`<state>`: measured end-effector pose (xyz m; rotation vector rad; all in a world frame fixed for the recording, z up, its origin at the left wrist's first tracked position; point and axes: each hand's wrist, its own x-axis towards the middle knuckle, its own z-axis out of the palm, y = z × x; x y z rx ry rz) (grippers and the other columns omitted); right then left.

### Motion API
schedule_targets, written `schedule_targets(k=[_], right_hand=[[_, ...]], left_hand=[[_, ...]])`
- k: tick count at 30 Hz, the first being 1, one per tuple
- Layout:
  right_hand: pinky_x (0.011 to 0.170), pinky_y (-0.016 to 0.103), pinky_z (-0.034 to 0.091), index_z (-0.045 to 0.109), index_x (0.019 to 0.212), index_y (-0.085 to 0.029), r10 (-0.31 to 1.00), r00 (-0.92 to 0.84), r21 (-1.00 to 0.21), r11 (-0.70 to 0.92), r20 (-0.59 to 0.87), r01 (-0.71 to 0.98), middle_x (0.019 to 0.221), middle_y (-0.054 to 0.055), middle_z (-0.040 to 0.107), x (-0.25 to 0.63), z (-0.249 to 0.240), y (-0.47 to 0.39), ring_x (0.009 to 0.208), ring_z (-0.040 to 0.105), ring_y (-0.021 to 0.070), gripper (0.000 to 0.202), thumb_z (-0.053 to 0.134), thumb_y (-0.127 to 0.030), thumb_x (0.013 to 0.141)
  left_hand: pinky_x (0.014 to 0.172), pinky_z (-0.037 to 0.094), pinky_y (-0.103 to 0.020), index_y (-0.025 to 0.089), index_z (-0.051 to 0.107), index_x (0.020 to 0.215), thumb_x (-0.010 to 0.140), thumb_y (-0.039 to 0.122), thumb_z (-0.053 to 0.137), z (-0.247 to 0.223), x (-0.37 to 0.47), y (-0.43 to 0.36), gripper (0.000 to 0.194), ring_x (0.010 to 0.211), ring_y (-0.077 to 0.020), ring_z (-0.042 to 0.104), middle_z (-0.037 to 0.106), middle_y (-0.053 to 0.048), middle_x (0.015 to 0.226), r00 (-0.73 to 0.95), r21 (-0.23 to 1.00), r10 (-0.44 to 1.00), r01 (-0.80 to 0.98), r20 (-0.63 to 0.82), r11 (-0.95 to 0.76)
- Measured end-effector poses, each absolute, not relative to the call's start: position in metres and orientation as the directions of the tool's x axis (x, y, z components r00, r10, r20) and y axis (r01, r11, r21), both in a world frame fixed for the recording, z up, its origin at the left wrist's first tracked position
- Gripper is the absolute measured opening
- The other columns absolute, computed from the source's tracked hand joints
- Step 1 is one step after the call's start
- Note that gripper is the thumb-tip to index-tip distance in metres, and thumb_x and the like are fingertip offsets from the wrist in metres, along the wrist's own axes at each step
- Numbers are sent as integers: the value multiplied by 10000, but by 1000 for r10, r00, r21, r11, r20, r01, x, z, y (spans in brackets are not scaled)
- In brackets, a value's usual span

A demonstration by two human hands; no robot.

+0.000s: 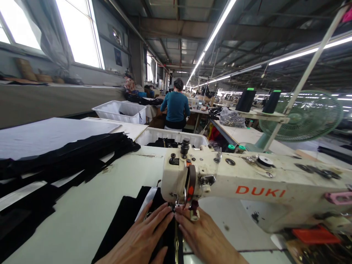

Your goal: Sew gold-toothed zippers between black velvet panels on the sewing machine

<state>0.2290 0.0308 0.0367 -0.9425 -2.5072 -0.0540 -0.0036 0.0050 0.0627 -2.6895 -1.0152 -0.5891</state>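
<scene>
A white sewing machine (247,183) marked DUKI stands on the work table (90,209). A piece of black fabric (123,220) lies under its needle head. My left hand (143,236) rests flat on the fabric, fingers stretched toward the presser foot (174,207). Beside it my right hand (203,234) also presses flat on the fabric, its fingertips just right of the foot. Neither hand grips anything. The fingertips of both hands almost meet at the needle.
A stack of black cut pieces (63,157) lies to the left. Two white bins (121,112) (170,137) stand behind the table. A person in a teal top (176,106) sits further back, facing away. A green fan (308,115) and black thread cones (246,99) are at right.
</scene>
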Motion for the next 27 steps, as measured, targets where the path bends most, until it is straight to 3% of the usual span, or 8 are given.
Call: schedule_targets(k=[6, 11, 16, 19, 21, 23, 25, 27], right_hand=[[1039, 422, 521, 578, 1306, -201, 653, -645, -139, 737, 397, 661, 1323, 74, 644, 229, 36, 29, 1209, 615, 248, 386, 575, -106, 933], [1051, 464, 503, 567, 1327, -150, 655, -586, -111, 706, 476, 699, 1334, 128, 631, 240, 43, -11, 1225, 604, 255, 373, 480, -121, 966], [1062, 299, 495, 636, 1227, -143, 379, -687, 132, 812, 620, 568, 1214, 54, 714, 247, 12, -73, 1178, 622, 159, 290, 421, -159, 1032], [1026, 319, 524, 637, 1235, -126, 345, -669, 209, 770, 658, 602, 1203, 71, 718, 237, -4, -92, 1170, 624, 190, 287, 437, -159, 1031], [999, 341, 538, 630, 1238, -123, 408, -612, 71, 792, 677, 606, 1154, 91, 727, 230, 1, -97, 1100, 654, 205, 301, 415, -160, 1030], [941, 317, 558, 634, 1203, -149, 538, -520, -222, 805, 663, 551, 1084, 87, 726, 228, 17, -99, 1015, 675, 196, 292, 395, -189, 1038], [863, 272, 571, 646, 1133, -192, 719, -391, -544, 693, 575, 474, 1032, 66, 712, 231, 37, -99, 957, 684, 182, 243, 426, -235, 1040], [801, 242, 569, 654, 1072, -220, 856, -273, -746, 517, 439, 420, 999, 42, 702, 236, 54, -100, 922, 691, 174, 187, 478, -270, 1032]], left_hand=[[1137, 325, -551, 154, 430, 1486, 908, 230, 594, 57, -9, 8, 605, 1383, -306, 441, 486, -128, 1494, 703, 16, 615, 654, 357, -756], [1159, 251, -563, 159, 352, 1526, 1017, 378, 515, 47, -10, -22, 577, 1433, -290, 355, 406, -120, 1549, 721, -66, 611, 662, 327, -747], [1202, 120, -390, 156, 517, 1415, 957, 33, 447, 23, -8, -76, 479, 1356, -178, 480, 562, -52, 1437, 779, -224, 454, 581, 433, -782], [1186, 214, -347, 177, 570, 1363, 952, 32, 432, 24, -17, -87, 457, 1315, -168, 529, 607, -29, 1392, 749, -54, 489, 569, 447, -821], [1114, 384, -327, 210, 627, 1301, 982, 131, 451, 34, -27, -85, 372, 1225, -183, 615, 674, -8, 1302, 628, 231, 642, 612, 439, -756], [975, 537, -323, 241, 675, 1243, 1024, 265, 436, 49, -38, -80, 325, 1101, -210, 695, 733, 11, 1185, 380, 512, 856, 688, 352, -515], [878, 597, -342, 241, 712, 1196, 1041, 406, 408, 67, -46, -76, 379, 1018, -242, 729, 758, 11, 1109, 123, 657, 956, 703, 265, -272], [897, 589, -382, 228, 726, 1181, 1029, 495, 397, 82, -47, -74, 450, 1034, -271, 719, 753, -5, 1120, 54, 697, 972, 688, 229, -202]])
